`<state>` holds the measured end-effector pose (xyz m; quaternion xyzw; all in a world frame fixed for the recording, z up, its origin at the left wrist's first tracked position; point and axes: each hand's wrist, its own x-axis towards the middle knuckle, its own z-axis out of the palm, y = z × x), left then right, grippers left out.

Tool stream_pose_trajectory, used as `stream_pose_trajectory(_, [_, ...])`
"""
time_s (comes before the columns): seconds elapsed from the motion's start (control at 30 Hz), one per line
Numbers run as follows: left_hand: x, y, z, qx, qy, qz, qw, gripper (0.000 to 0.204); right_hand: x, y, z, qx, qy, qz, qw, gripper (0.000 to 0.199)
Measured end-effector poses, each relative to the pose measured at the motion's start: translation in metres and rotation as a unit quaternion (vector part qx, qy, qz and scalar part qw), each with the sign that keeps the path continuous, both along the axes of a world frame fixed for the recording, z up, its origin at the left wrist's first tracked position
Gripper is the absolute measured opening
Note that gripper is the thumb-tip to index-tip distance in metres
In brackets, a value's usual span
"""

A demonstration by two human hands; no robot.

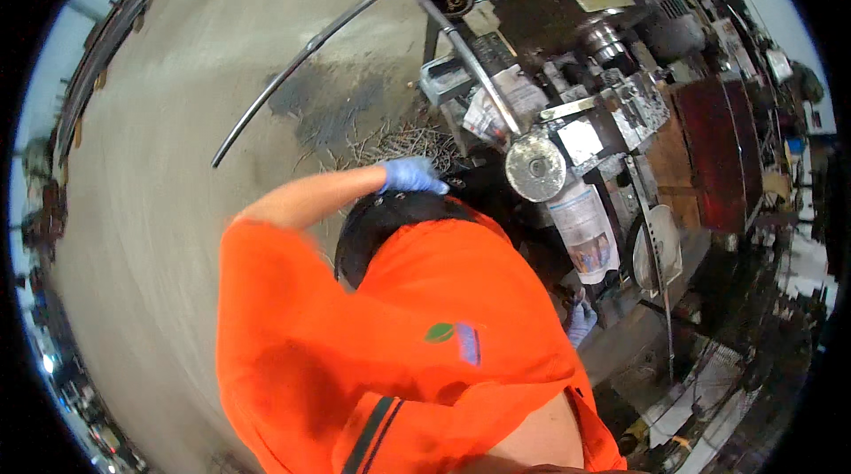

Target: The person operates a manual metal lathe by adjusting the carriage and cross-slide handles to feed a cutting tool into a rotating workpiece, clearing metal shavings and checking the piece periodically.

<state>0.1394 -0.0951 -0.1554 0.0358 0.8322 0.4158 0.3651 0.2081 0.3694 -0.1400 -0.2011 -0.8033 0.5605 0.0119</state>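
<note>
My left hand [412, 175], in a blue glove, lies on my dark trousers [381, 221] near the knee, its fingers laid flat and holding nothing. On the other side of my orange shirt, my right hand [581, 321], gloved too, is low beside the lathe. Its fingers look curled at a small dark part; my shirt hides some of the hand, so what it grips is unclear. Above it hangs a newspaper sheet [585, 230]. A round metal handwheel [535, 168] faces me between the two hands, on the lathe carriage [581, 141].
A long bent metal bar [315, 44] arcs over the floor at the upper left. Metal shavings [399, 144] are heaped by the machine's foot. The lathe's chuck [605, 41] is at the upper right; a dark red cabinet [718, 155] stands behind. A long thin lever [651, 243] slants down.
</note>
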Motion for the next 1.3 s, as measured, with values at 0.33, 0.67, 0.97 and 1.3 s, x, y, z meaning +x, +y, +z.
stream_pose_trajectory(0.33, [0.066, -0.015, -0.009, -0.062, 0.053, 0.187, 0.979, 0.047, -0.023, -0.028, 0.034, 0.026, 0.062, 0.052, 0.996, 0.019])
stream_pose_trajectory(0.67, [0.133, -0.03, -0.062, -0.027, 0.028, 0.346, 0.937, 0.035, -0.093, -0.106, 0.136, 0.148, 0.237, 0.166, 0.946, 0.019])
stream_pose_trajectory(0.97, [0.172, -0.056, -0.121, -0.055, -0.073, 0.29, 0.953, 0.031, -0.106, -0.126, 0.151, 0.139, 0.29, 0.218, 0.921, 0.027])
stream_pose_trajectory(1.3, [-0.003, 0.016, 0.086, 0.334, 0.0, 0.322, 0.886, 0.041, -0.106, -0.157, 0.174, 0.184, 0.356, 0.29, 0.869, 0.028])
